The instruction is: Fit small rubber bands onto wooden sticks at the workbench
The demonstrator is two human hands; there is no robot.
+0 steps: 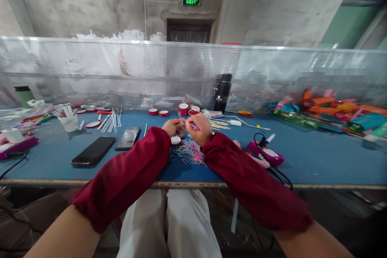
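Just above a heap of small coloured rubber bands, my two hands are close together over the blue table. My right hand is closed around a pink pen-like tool, its tip pointing toward the other hand. Fingers pinched, my left hand seems to hold a thin, clear piece, too small to name. Below the hands lies a small round lid with a white inside. Behind them stands a red patterned cup, with a second red container beside it.
Two phones, a dark one and another, lie at left, near a white cup of pens. A black bottle stands by the perforated metal screen. A purple device with a black cable sits right.
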